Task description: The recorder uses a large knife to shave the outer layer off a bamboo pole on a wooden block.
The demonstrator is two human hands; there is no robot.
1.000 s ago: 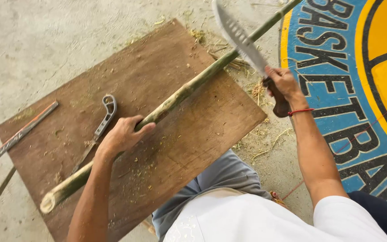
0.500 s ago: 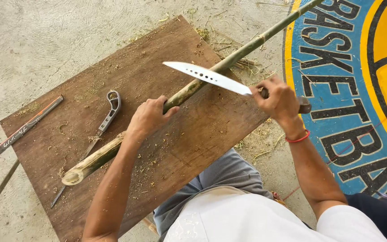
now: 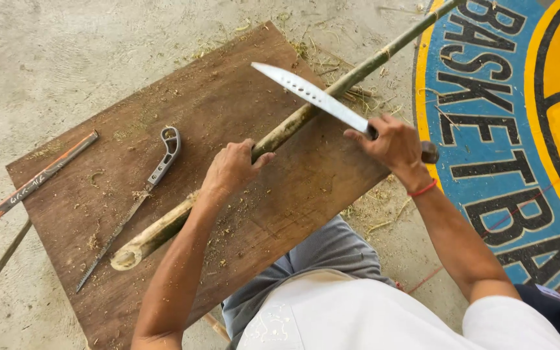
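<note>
Your left hand (image 3: 231, 170) closes its grip around a long green bamboo pole (image 3: 280, 133) lying diagonally across the wooden bench (image 3: 228, 97). Your right hand (image 3: 393, 144) grips a large knife (image 3: 312, 96), its blade resting on the pole just beyond your left hand. A small hand saw (image 3: 139, 194) lies on the bench nearby.

Brown wooden counter (image 3: 241, 116) on concrete floor (image 3: 53, 52); on it my bamboo pole (image 3: 163, 227), small handsaw (image 3: 144, 188), flat metal strip (image 3: 40, 178), scattered shavings.

The right hand (image 3: 393, 144) now brings the knife (image 3: 312, 96) down from its raised position onto the bamboo pole (image 3: 280, 135); the left hand (image 3: 231, 168) sits farther up the pole.
</note>
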